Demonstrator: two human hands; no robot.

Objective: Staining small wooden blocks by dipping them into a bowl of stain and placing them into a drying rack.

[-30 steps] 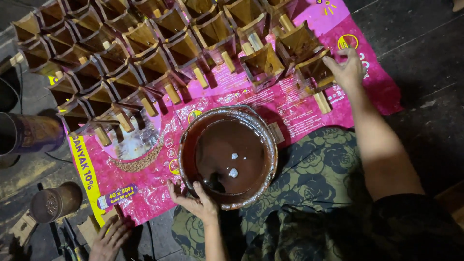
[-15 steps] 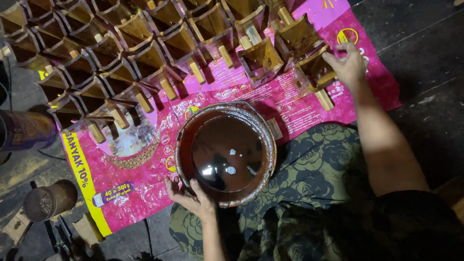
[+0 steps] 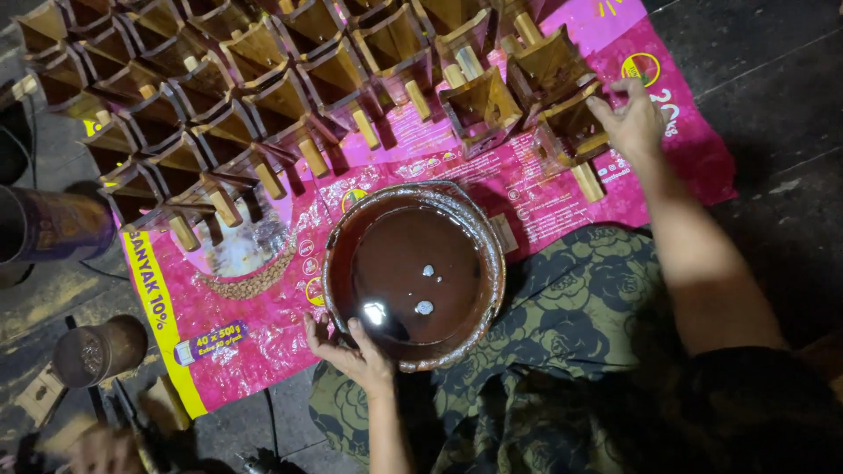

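A round metal bowl full of dark brown liquid rests on a pink plastic sheet in front of my lap. My left hand grips its near rim, thumb over the edge. My right hand reaches to the far right and its fingers curl over a wooden wedge-shaped mold at the end of the row. Several rows of the same wooden molds, each with a peg handle, stand open side up across the back of the sheet.
A tall metal can lies at the left edge and a smaller rusty can stands below it. Another person's blurred hand shows at the bottom left. Dark floor boards lie to the right.
My hands stay on the bowl and the end mold. The other person's hand at the bottom left has dropped lower and is blurred. The view has shifted slightly.
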